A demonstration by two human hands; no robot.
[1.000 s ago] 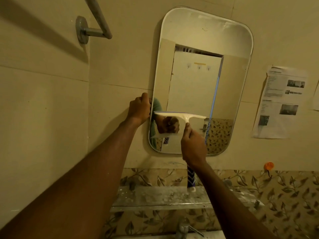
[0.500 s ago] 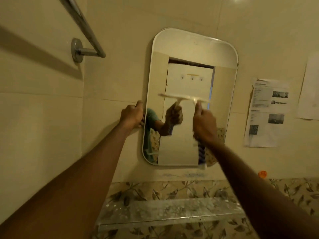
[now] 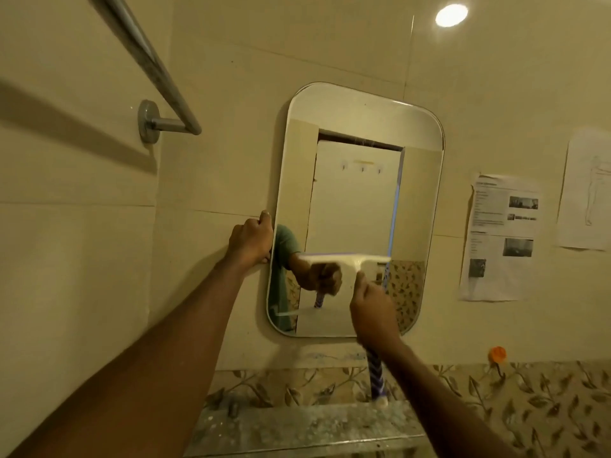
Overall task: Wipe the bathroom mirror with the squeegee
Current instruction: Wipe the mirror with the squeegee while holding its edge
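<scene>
Against the mirror (image 3: pixel 357 200), right fingers (image 3: pixel 362 283) grip squeegee (image 3: pixel 347 260); left fingers (image 3: pixel 264 220) clasp the rim

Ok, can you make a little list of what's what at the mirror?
mirror: upright, rounded corners
squeegee: blade level across the lower glass
right hand: grips the squeegee handle
left hand: holds the mirror's left edge
nearby: towel rail upper left, papers at right, shelf below

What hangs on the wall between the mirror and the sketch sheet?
A printed sheet with small photos, between mirror and sketch sheet, in the head view.
</scene>
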